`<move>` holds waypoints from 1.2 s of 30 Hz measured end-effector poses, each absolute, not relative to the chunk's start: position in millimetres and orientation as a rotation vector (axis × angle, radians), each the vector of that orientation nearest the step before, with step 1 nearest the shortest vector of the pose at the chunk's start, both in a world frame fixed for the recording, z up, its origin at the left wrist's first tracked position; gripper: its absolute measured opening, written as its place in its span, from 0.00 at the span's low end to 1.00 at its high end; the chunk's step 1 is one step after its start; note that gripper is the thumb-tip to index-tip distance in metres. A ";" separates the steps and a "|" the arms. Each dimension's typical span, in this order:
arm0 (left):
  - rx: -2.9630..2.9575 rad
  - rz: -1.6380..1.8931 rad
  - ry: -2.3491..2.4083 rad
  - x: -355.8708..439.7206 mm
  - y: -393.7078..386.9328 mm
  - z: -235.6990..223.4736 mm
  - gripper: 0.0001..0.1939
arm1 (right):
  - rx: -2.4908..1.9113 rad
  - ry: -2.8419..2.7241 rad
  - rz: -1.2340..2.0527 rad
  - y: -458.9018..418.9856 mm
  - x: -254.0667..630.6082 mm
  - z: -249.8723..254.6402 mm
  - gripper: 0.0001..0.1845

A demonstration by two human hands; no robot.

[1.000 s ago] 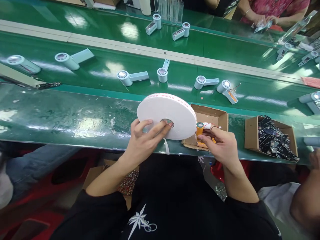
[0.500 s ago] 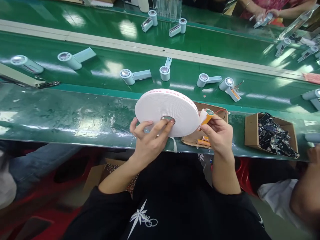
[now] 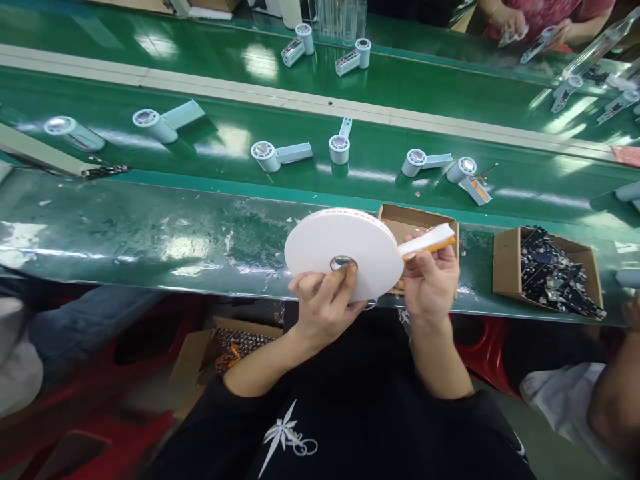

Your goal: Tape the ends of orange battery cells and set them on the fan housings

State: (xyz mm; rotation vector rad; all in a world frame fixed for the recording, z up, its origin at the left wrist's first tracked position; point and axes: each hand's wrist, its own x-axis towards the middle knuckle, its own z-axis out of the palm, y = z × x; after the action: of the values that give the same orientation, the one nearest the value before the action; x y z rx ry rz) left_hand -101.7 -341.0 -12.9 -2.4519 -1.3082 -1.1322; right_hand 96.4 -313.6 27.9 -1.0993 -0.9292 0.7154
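Note:
My left hand [image 3: 327, 297] grips a large roll of white tape [image 3: 320, 243] with red print on its edge, fingers at the core hole and the rest beneath. To the right, my right hand [image 3: 433, 280] is closed on an orange battery [image 3: 444, 245], which lies tilted with a white tape strip [image 3: 427, 239] along its upper side. The strip runs to the right edge of the roll. Behind my right hand sits a shallow cardboard box [image 3: 417, 215], its contents mostly hidden by the hand and roll.
A cardboard box of black circuit boards [image 3: 507, 263] stands at the right on the green bench. Beyond, several light-blue fan units [image 3: 265, 157] lie on the green conveyor [image 3: 210, 157]. Across it, another person's hands [image 3: 557, 33] hold a similar part. More people sit at both sides.
The roll and both hands have come down, nearer to me. The battery has turned from steep to nearly lying, its white strip now facing up. The fan units have shifted right.

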 end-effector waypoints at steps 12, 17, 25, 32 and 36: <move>-2.943 -0.164 -1.808 -208.7 -274.0 -21.3 0.40 | -0.957 -0.540 0.662 -339.2 191.5 31.9 0.31; -2.875 -0.512 -1.545 -117.8 -187.5 8.2 0.23 | -0.985 -0.495 0.626 -347.0 207.8 13.7 0.32; -3.047 -0.158 -1.119 130.7 -54.4 16.5 0.34 | -1.023 -0.542 0.591 -328.6 217.0 19.2 0.31; -3.053 -0.032 -0.903 132.0 -32.6 11.4 0.23 | -1.047 -0.564 0.516 -328.8 251.0 16.7 0.26; -3.095 0.059 -0.722 87.5 -35.6 10.9 0.22 | -1.115 -0.782 0.453 -284.8 257.2 34.3 0.27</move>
State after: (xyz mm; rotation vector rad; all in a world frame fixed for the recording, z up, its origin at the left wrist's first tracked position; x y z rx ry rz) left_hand 87.5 -35.6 10.9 -3.0954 -0.7219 0.0586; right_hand 257.2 -284.8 34.3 -1.1153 -0.7819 0.4528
